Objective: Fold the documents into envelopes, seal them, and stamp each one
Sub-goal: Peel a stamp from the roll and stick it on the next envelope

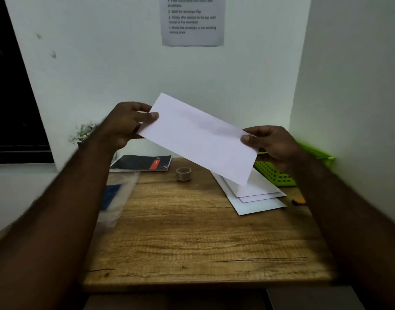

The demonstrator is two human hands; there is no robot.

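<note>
White oblong paper envelope (198,137): light, thin and easily creased, so best taken by its short ends. It is held tilted at mid-frame above the brown wooden table (192,242). The left grip (127,124) pinches its upper-left end and the right grip (272,144) its lower-right end. A white paper stack (259,198) lies beyond.

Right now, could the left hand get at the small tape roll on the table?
Probably yes, but not at once. The left hand pinches one end of the white envelope, so it must let go first. The tape roll stands alone on the wooden table, nothing blocking it.
</note>
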